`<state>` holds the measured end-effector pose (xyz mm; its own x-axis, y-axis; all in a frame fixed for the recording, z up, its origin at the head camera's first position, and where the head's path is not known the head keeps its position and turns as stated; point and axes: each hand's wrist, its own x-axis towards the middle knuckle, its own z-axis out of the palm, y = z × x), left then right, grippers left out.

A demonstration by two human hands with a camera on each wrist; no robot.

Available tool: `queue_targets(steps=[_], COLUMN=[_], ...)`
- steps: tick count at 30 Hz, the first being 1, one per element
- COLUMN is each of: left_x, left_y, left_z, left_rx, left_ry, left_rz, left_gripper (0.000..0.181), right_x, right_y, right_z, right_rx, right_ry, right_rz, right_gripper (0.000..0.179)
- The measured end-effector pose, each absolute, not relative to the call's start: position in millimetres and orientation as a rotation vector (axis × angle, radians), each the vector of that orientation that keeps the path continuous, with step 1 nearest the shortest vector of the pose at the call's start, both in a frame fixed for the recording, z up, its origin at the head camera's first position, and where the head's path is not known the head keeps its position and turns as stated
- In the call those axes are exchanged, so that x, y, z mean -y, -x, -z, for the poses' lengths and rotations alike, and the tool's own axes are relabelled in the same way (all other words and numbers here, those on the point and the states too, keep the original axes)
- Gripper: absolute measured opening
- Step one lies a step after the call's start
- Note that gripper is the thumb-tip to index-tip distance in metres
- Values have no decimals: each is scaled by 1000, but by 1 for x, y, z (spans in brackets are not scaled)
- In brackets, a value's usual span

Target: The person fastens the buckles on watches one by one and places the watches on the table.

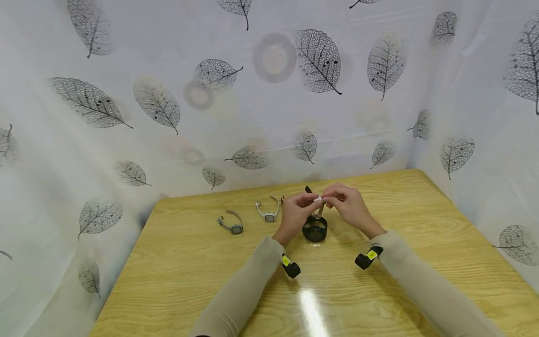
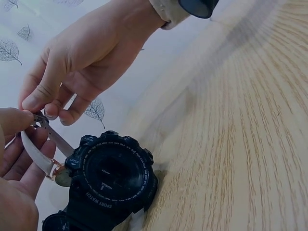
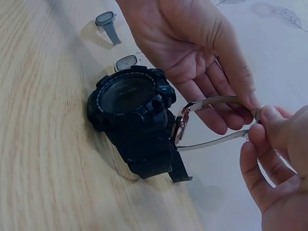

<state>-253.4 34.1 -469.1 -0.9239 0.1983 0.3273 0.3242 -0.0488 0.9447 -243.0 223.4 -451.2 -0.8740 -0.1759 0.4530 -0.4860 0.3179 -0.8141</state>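
Observation:
Both hands meet over a small wristwatch (image 3: pixel 182 126) with a pale strap (image 3: pixel 211 140) and a rose-gold case. My left hand (image 1: pixel 293 213) pinches the strap near its end. Opposite it, my right hand (image 1: pixel 347 206) also pinches the strap ends with thumb and finger. The strap forms a loop, with its case hanging below the fingers in the right wrist view; the fingertips partly cover the buckle. Just below the hands, a chunky black sports watch (image 1: pixel 314 231) stands on the table, its dial (image 2: pixel 115 171) toward the left wrist camera.
To the left on the wooden table (image 1: pixel 189 271) lie a white-strapped watch (image 1: pixel 269 217) and a grey watch (image 1: pixel 236 229). A small brown item, partly hidden, shows beside the left hand. Behind the table hangs a leaf-printed curtain (image 1: pixel 269 117).

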Motion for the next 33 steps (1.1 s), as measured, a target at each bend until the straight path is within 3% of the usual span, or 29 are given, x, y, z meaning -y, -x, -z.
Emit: queue_targets(steps=[14,28,33], left_x=[-30,-30,-32], left_y=[254,256,257], left_z=[464,466,463], left_rx=[1956,1979,1924], left_ry=[558,567,494], left_rz=[2385,2361,2429], left_gripper=[25,25,24], right_x=[-226,-221,-221], right_y=[241,238,238], right_z=[459,459,460], right_rx=[2281,2296,2292], right_ry=[-517,-539,-549], right_rz=[-1664,-1663,-1698], right_gripper=[21,19,31])
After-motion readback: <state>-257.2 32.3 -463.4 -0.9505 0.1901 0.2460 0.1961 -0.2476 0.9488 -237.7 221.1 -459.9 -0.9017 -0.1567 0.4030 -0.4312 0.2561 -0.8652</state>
